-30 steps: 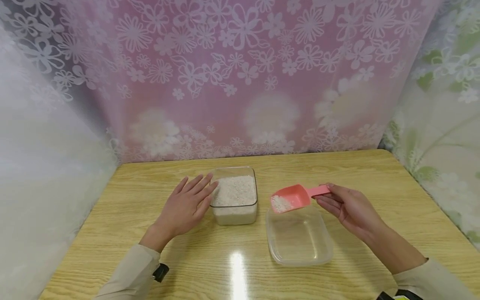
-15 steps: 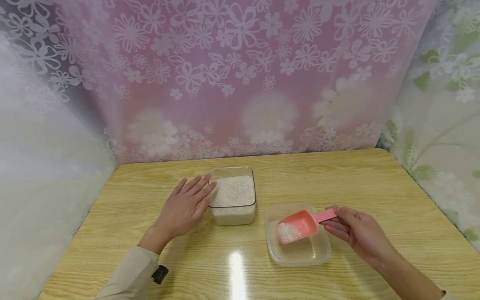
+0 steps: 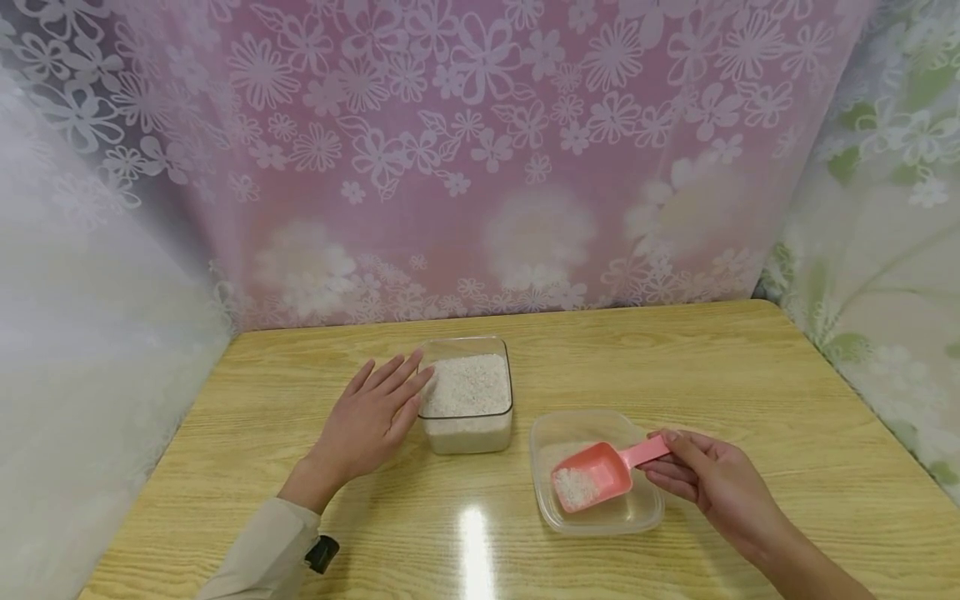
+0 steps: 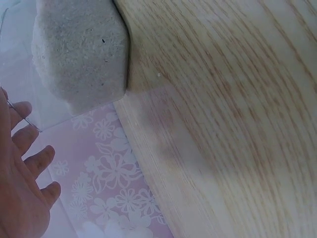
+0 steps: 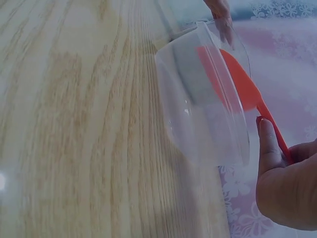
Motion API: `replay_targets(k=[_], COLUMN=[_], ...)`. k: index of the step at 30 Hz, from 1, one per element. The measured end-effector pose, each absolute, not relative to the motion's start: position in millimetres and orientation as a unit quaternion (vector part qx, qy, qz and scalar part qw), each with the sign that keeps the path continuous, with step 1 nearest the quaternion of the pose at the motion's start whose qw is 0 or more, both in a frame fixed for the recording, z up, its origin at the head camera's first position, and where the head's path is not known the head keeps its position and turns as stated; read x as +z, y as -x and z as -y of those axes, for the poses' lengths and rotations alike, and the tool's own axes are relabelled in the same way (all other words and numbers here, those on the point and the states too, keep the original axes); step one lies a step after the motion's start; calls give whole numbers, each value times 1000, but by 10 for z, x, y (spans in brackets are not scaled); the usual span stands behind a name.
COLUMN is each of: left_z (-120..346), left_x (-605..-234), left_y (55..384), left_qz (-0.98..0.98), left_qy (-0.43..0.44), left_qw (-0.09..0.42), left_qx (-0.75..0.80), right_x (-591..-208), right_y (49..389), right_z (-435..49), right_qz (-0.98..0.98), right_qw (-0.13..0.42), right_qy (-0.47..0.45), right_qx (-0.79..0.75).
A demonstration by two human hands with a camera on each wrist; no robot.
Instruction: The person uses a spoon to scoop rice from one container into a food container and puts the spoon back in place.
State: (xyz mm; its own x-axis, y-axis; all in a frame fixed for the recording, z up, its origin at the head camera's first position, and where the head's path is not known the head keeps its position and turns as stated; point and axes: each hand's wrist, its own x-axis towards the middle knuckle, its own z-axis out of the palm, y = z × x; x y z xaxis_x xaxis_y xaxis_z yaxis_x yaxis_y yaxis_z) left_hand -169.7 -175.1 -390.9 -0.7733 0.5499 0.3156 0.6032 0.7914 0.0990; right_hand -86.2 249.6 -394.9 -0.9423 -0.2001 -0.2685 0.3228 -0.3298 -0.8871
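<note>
My right hand (image 3: 723,492) pinches the handle of a pink scoop (image 3: 604,472), which carries a small heap of off-white grains (image 3: 575,488). The scoop is inside a clear plastic container (image 3: 551,518). In the right wrist view the scoop (image 5: 242,82) looks orange and its bowl dips partly below the rim. My left hand (image 3: 363,425) has its fingers outstretched, with the fingertips at the left rim of a clear square container (image 3: 467,444). That container is filled well up with off-white grains (image 3: 468,385); the left wrist view shows the grains (image 4: 84,49) through its wall.
Both containers stand on a wood-grain table (image 3: 390,533), the filled one farther back and to the left. A pink flowered curtain (image 3: 420,208) hangs behind the table. Pale curtains flank it, the right one (image 3: 885,333) with green leaves.
My right hand has lowered the loaded scoop from above the back rim of the clear plastic container into it. My left hand has stayed at the filled container.
</note>
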Motion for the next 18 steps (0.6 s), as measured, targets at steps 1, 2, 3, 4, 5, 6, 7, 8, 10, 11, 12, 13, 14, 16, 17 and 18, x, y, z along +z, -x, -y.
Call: replay_targets(k=[1, 2, 3, 4, 5, 6, 7, 8, 10, 11, 12, 13, 14, 16, 17, 18], left_z=[1751, 1750, 1750, 1749, 1749, 1750, 1749, 1749, 1749, 1749, 1748, 1747, 1747, 1748, 1749, 1749], left_x=[-3911, -3911, -3911, -3907, -3907, -3907, -3906, -3906, -3908, -3910, -3910, -3909, -3907, -3904, -3902, -3901], left_y=[1697, 1696, 1695, 1694, 1693, 1694, 1694, 1696, 1698, 1699, 1700, 1699, 1697, 1693, 1691, 1689], left_qz=[936, 936, 936, 935, 935, 935, 935, 935, 935, 935, 935, 935, 936, 936, 936, 936], left_qy=[308, 309, 309, 309, 310, 310, 310, 310, 310, 310, 310, 310, 310, 309, 310, 310], left_qw=[137, 138, 139, 140, 140, 141, 141, 141, 141, 141, 141, 141, 141, 141, 141, 141], left_qx=[-98, -99, -98, -98, -98, -97, -95, -94, -95, -94, -95, -95, -95, -95, -95, -95], right_x=[-3949, -3948, -3943, -3938, -3931, -3930, -3928, -3928, -3929, -3931, -3934, -3933, -3930, -3926, -3924, -3921], right_y=[859, 855, 851, 845, 840, 835, 826, 819, 805, 800, 794, 787, 784, 779, 777, 773], right_z=[-2488, -2480, -2471, -2461, -2452, -2447, -2444, -2443, -2441, -2442, -2442, -2440, -2435, -2424, -2417, -2410], right_qz=[-561, -565, -569, -573, -577, -579, -581, -583, -587, -591, -597, -603, -610, -627, -634, -640], right_qw=[159, 157, 156, 154, 153, 152, 151, 151, 149, 147, 144, 142, 138, 129, 124, 120], right_qy=[-55, -54, -53, -53, -54, -53, -53, -53, -53, -54, -54, -52, -54, -54, -54, -52], right_qx=[-811, -808, -805, -803, -800, -799, -798, -796, -794, -791, -787, -784, -778, -767, -761, -757])
